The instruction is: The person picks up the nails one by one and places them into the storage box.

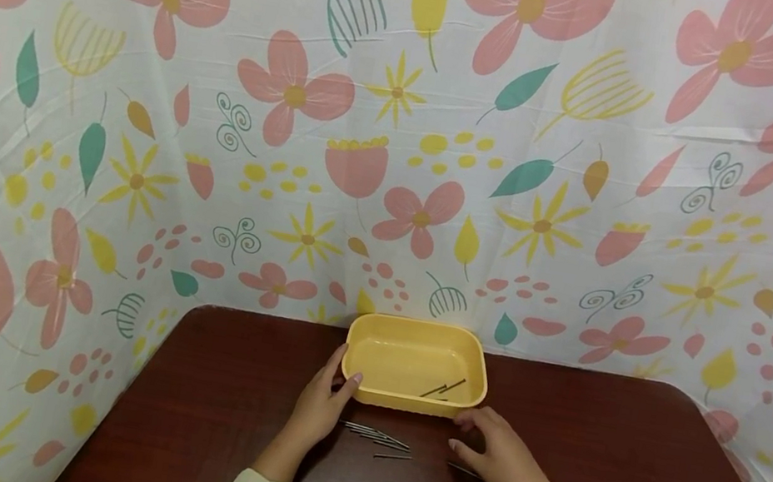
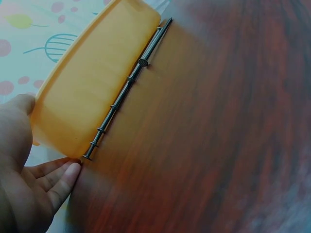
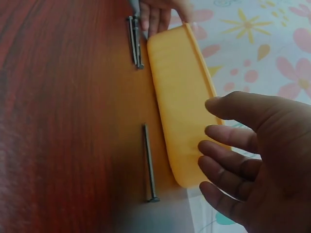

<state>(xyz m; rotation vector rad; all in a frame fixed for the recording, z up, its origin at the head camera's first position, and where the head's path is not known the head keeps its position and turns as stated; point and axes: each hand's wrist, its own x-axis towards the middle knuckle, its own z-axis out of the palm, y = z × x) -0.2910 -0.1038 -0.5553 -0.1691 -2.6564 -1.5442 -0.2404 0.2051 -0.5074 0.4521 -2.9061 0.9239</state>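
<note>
A shallow yellow plastic tray sits at the table's far edge. A few nails lie inside, toward its right end. My left hand grips the tray's left end, thumb at the rim and fingers lower down, as the left wrist view shows. In front of the tray, several dark metal nails lie loosely grouped. Beside the front right corner is my right hand, its fingers loosely spread and holding nothing. A single nail lies on the table near it, partly covered by that hand in the head view.
The dark red-brown wooden table extends to both sides of the tray. Behind it hangs a white cloth printed with flowers and leaves, close to the tray's back rim.
</note>
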